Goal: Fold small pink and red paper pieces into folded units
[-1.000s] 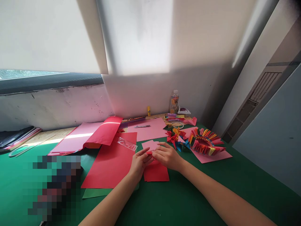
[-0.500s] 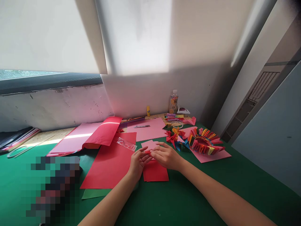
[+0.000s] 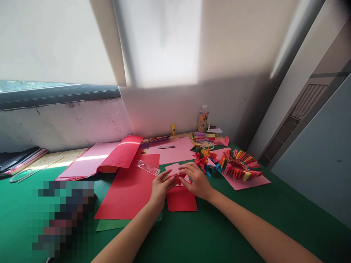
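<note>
— Left hand (image 3: 159, 186) and right hand (image 3: 197, 181) are close together over the bench (image 3: 219, 233). What lies around them?

— Under them, small pink squares (image 3: 171, 168) peek out, and a stack of red squares (image 3: 182, 201) sits nearer the person. To the left is a large red sheet (image 3: 126, 199), with a clear ruler (image 3: 148, 168) slanting across its right edge, near the left fingertips. A green sheet (image 3: 112, 225) shows below it.

— And farther back?

— A large pink sheet (image 3: 174, 155) with a slim tool (image 3: 166, 147) on it, then a yellow glue stick (image 3: 173, 129) and a bottle (image 3: 203, 118) by the wall.

— Anything crowding the right hand?

— Colourful folded stars (image 3: 201, 160) lie just beyond it, with a ring of folded paper (image 3: 241, 166) beside them.

— So what do the hands hold?

— One small folded red paper (image 3: 179, 178), raised between them, above the pink squares. The left has its end between thumb and fingers; the right grips the other end with its thumb and a finger.

— How open are they?

— Half curled, the remaining fingers loosely spread. Some of the paper is hidden behind the fingers, so I can't tell its full shape.
</note>
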A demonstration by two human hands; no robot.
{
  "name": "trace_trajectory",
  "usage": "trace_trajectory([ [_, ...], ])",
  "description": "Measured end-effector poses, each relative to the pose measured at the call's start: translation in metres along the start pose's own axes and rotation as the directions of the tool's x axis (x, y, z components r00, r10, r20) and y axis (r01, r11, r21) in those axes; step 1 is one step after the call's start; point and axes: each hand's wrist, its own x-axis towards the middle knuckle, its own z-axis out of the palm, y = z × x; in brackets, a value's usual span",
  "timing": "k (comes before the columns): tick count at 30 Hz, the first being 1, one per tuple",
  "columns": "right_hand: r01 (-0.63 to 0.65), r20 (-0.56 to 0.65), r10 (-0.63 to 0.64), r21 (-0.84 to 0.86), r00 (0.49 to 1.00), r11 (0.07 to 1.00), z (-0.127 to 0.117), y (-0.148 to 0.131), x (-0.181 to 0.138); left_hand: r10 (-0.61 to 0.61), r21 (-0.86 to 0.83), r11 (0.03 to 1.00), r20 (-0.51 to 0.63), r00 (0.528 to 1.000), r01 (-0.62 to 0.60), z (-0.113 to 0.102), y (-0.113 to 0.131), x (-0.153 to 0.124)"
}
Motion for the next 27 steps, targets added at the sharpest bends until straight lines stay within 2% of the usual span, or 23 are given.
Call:
trace_trajectory([
  [6, -0.239, 0.048, 0.235, 0.121, 0.971, 0.963, 0.0022, 0.0024, 0.0001, 0.009, 0.054, 0.998, 0.013, 1.0, -0.01, -0.0002, -0.0004, -0.0006],
  [14, -0.392, 0.167, 0.358, 0.271, 0.919, 0.879, 0.0026, 0.0012, 0.0015, 0.048, 0.11, 0.993, -0.017, 0.999, -0.045, 0.0035, 0.0027, -0.0032],
  [18, -0.422, 0.197, 0.377, 0.317, 0.905, 0.849, 0.0026, -0.0003, 0.0016, 0.074, 0.136, 0.988, -0.031, 0.997, -0.069, 0.0061, 0.0026, -0.0049],
  [27, -0.37, 0.161, 0.335, 0.337, 0.928, 0.866, 0.0063, 0.0007, 0.0005, 0.101, 0.152, 0.983, -0.007, 0.995, -0.099, 0.0078, 0.0039, -0.0068],
])
